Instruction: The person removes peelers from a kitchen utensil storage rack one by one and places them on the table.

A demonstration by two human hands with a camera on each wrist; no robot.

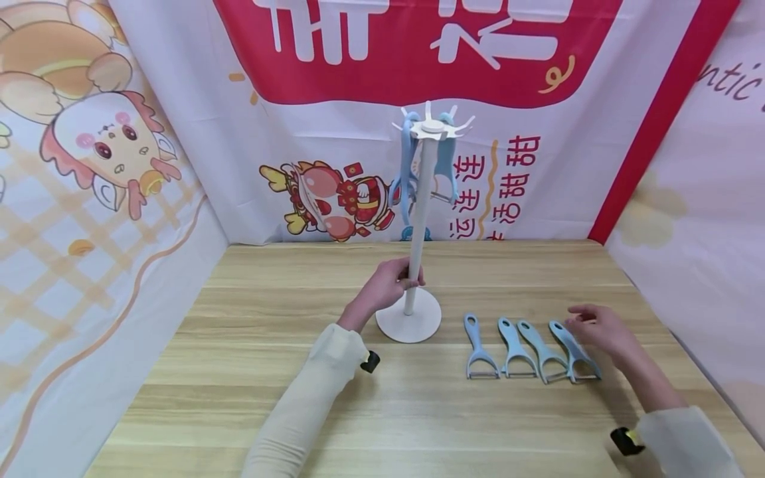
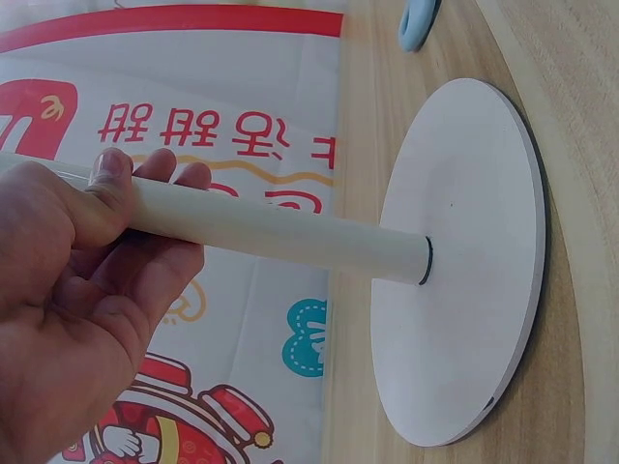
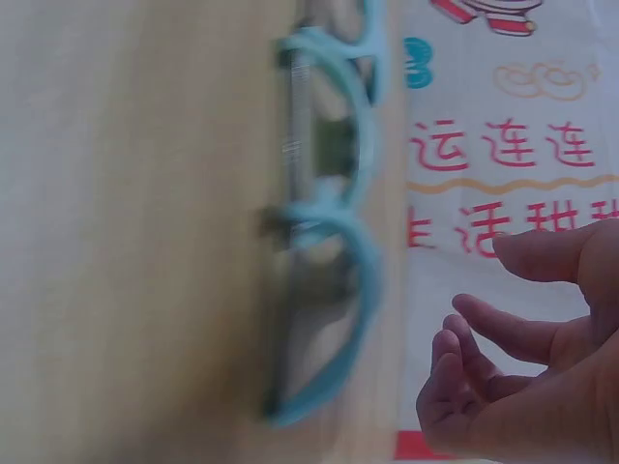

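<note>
My left hand (image 1: 384,287) grips the pole of a white stand (image 1: 420,226) a short way above its round base (image 2: 474,261). In the left wrist view, the thumb and fingers curl round the pole. Light-blue peelers (image 1: 445,166) hang from the hooks at the top of the stand. Several more blue Y-shaped peelers lie in a row on the table to the right of the base. Over the handle of the rightmost peeler (image 1: 575,350) hovers my right hand (image 1: 599,326), its thumb and fingers spread apart with nothing between them.
The leftmost loose peeler (image 1: 476,345) lies nearest the stand's base. A wooden table (image 1: 239,372) carries everything. Printed cloth (image 1: 335,133) hangs behind the table and along both sides.
</note>
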